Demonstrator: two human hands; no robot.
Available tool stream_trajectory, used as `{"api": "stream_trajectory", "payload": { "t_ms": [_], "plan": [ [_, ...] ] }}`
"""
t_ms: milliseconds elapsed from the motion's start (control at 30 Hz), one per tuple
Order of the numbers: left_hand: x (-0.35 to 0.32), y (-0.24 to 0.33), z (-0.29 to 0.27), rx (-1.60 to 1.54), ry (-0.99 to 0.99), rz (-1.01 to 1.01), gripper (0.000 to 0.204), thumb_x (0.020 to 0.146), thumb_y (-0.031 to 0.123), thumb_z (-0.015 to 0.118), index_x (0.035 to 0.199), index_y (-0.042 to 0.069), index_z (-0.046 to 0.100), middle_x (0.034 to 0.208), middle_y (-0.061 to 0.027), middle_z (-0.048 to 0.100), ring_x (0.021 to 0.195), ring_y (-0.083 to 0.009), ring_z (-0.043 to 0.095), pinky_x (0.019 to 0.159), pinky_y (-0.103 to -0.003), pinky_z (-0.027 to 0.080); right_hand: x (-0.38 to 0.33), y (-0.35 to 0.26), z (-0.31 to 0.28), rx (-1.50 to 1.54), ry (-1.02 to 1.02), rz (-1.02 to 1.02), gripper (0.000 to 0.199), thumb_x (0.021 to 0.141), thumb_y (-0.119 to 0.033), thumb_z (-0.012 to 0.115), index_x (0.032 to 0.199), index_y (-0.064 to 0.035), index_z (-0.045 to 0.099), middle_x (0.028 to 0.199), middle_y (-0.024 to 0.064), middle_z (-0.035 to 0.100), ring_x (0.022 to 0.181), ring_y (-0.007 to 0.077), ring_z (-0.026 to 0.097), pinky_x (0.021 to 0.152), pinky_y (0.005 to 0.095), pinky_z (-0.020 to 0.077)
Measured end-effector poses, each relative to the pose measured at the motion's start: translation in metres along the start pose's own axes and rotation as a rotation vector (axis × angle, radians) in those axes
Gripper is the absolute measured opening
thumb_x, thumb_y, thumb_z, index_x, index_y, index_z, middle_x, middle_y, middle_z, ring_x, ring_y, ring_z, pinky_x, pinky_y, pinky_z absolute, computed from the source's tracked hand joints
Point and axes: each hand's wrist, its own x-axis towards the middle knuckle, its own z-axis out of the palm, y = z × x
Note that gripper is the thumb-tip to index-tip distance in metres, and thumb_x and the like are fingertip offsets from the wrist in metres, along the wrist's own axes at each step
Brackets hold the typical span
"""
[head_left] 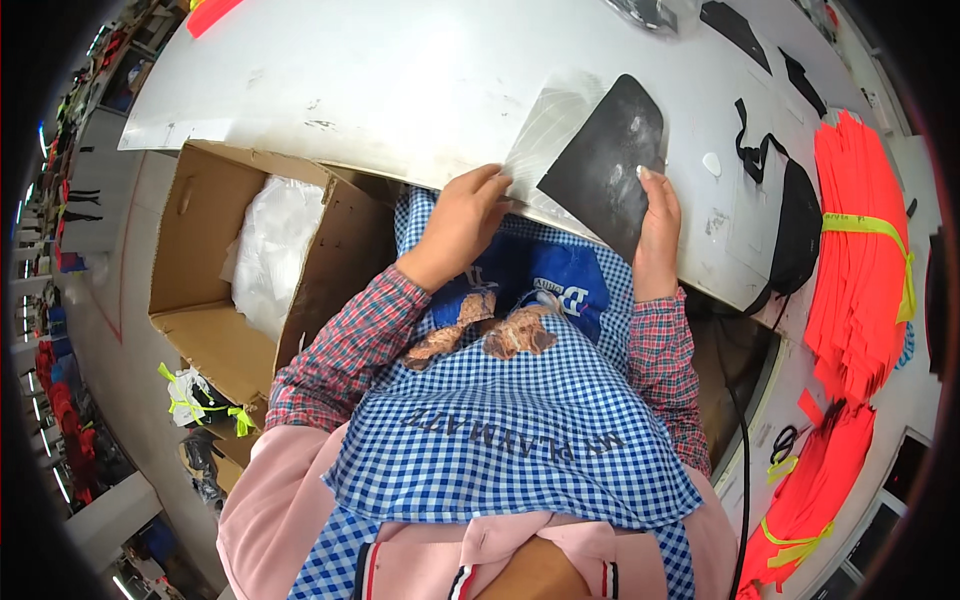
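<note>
A dark, flat panel with a rounded top [608, 150] is tilted over the near edge of the white table, whitish smudges on its face. My right hand [657, 235] grips its right edge, the thumb on top and the other fingers mostly hidden. Partly behind the panel lies a clear plastic sheet [540, 125] with faint curved lines. My left hand [462, 222] is closed at the sheet's lower left corner, fingers pinched together on it.
An open cardboard box [205, 230] holding clear plastic sheets [275, 260] stands left of my lap. Bright coral fabric bundles [862, 265] tied with yellow strips lie on the right. A black strapped piece [795, 225], scissors [785, 442] and a dangling black cable [745, 450] are nearer.
</note>
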Motion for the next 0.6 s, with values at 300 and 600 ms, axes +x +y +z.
{"api": "stream_trajectory", "payload": {
  "t_ms": [300, 600],
  "plan": [
    [-0.086, 0.004, -0.041, 0.354, -0.391, -0.067, 0.027, 0.088, 0.020, 0.067, 0.111, 0.007, 0.066, 0.135, -0.0137, 0.054, 0.130, -0.0345, 0.045, 0.110, -0.055, 0.029, 0.007, -0.001, -0.006, -0.079, -0.009, -0.150, 0.012, 0.093, -0.016, 0.066, 0.094, -0.0039, 0.064, 0.087, -0.0034, 0.059, 0.084, 0.0049, 0.050, 0.078, 0.0210, 0.0400],
    [0.001, 0.008, -0.018, -0.269, -0.010, -0.202, 0.044, 0.090, 0.014, 0.068, 0.131, 0.003, 0.055, 0.136, -0.0180, 0.054, 0.126, -0.0355, 0.052, 0.102, -0.038, 0.045, 0.040, 0.016, 0.022, -0.289, -0.098, -0.273, 0.013, 0.092, -0.016, 0.068, 0.088, -0.0048, 0.063, 0.073, -0.0075, 0.051, 0.065, 0.0022, 0.041, 0.057, 0.0210, 0.0342]
  ]
}}
